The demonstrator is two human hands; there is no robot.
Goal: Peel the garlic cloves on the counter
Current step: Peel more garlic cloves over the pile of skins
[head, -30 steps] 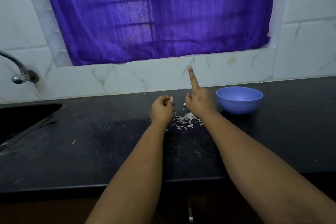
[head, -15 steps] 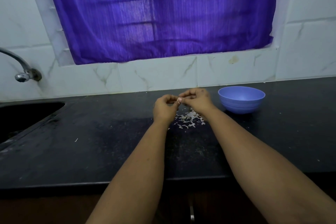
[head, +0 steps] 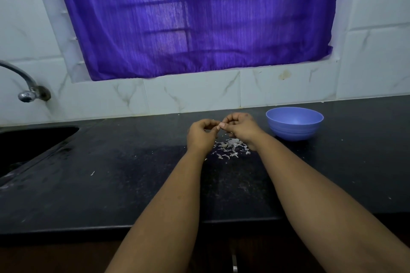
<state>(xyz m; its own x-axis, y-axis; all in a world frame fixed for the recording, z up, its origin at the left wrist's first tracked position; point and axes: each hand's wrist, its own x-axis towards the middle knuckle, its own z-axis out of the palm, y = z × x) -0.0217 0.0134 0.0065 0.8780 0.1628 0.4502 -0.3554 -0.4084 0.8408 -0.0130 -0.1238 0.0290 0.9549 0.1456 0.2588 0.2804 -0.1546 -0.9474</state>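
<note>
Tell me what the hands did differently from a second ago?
The right hand lowered its pointing finger and came to meet the left hand; both now pinch a small garlic piece between their fingers above the peel scraps. The blue bowl, the scraps and the tap stayed put.

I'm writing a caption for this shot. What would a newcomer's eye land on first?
The big purple curtain fills the window above the counter. Below it, the left hand and right hand meet over a heap of white garlic skins, with a blue bowl to their right.
</note>
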